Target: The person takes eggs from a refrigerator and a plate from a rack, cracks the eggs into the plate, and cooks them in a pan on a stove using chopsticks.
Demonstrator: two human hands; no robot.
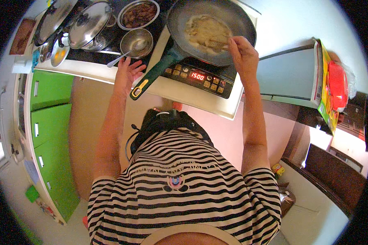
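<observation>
A dark frying pan [243, 23] rests on an induction cooker [184, 76] with a lit red display. In the pan lies a pale, yellowish-brown mass of food [204, 30]. My right hand [245, 58] is over the pan's near right rim, its fingers pinched on a thin utensil, perhaps chopsticks, that reaches into the food. The pan's green handle [156, 75] points toward me, to the left. My left hand [128, 72] is palm up with fingers apart, just in front of a steel bowl [125, 39]. A spoon [119, 59] leans in that bowl, its handle close to my fingertips.
Behind the bowl stands a dish of dark brown food [141, 15]. Left of it are a lidded pot [90, 26], another large lid [53, 23] and a bowl with egg yolks [60, 55]. Green cabinets [52, 122] run down the left. A red plastic item [338, 85] sits at right.
</observation>
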